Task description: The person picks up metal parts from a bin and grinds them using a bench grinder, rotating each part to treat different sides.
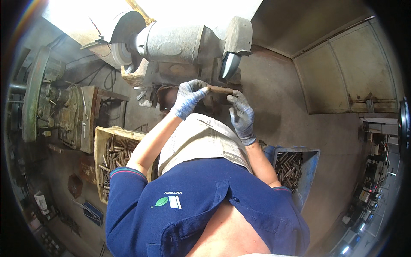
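A brown rod (pixel 221 90) was held nearly level between two gloved hands, with small pale marks seen along its upper edge. Its left end was pinched between the thumb and bent fingers of the left hand (pixel 189 98). Its right end was touched by the upper fingertips of the right hand (pixel 242 113), where one lower digit was held apart; whether that end was firmly pinched could not be told. Beyond the fingers a grey double-ended grinder (pixel 175 43) was mounted, its pale wheel (pixel 121 55) set ahead and to the left of the left fingers, its dark, shiny-faced wheel (pixel 230 66) just ahead of the right ones, apart from the rod. On the casing an oval plate (pixel 171 49) was noted, too worn to be read. Nearer the body than the fingers, a pale apron (pixel 197 141) was worn, printed with dark characters too small to be made out. Behind it, a navy shirt (pixel 141 192) was marked with white lettering and a green-leaf emblem (pixel 169 202). Brown metal pieces (pixel 117 154) were heaped in a yellowish crate (pixel 99 158), left of and behind the left fingers; similar ones were held in a blue crate (pixel 310 175), right of and behind the right fingers.
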Demonstrator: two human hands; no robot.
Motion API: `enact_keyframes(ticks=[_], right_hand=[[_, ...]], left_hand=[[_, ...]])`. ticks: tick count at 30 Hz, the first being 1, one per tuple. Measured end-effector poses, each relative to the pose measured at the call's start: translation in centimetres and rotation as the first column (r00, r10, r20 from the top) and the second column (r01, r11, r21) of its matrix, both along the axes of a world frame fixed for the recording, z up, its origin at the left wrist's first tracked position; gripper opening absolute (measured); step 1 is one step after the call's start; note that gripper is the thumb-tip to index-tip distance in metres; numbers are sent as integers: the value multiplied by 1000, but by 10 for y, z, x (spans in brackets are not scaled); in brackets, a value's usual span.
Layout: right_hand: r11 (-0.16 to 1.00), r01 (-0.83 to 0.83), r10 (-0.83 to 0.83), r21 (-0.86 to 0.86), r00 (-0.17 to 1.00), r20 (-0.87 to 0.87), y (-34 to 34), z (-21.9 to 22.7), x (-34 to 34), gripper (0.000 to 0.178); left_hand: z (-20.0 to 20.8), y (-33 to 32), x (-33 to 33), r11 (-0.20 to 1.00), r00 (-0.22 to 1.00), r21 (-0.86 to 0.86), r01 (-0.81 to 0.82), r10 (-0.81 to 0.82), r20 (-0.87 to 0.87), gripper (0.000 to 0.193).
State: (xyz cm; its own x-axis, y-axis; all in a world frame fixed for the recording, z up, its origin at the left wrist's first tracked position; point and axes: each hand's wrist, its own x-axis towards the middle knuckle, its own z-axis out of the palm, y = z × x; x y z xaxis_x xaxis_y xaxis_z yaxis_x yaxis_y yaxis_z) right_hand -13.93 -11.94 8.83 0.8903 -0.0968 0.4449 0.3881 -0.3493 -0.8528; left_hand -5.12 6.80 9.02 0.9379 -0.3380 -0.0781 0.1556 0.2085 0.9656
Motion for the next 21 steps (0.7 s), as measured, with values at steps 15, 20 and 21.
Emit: enact_keyframes(ticks=[15,20,21], right_hand=[[832,64,32,551,986,-162,-21,-41,23,19],[850,172,-48,498,966,-252,-33,-53,36,16],[876,174,-68,451,968,-242,-37,-57,39,16]], left_hand=[[-38,-31,23,999,998,24,-24,25,-63,11],[-54,-51,29,998,990,-12,-57,55,-132,9],[-56,-56,30,996,980,-55,-75,63,-187,9]])
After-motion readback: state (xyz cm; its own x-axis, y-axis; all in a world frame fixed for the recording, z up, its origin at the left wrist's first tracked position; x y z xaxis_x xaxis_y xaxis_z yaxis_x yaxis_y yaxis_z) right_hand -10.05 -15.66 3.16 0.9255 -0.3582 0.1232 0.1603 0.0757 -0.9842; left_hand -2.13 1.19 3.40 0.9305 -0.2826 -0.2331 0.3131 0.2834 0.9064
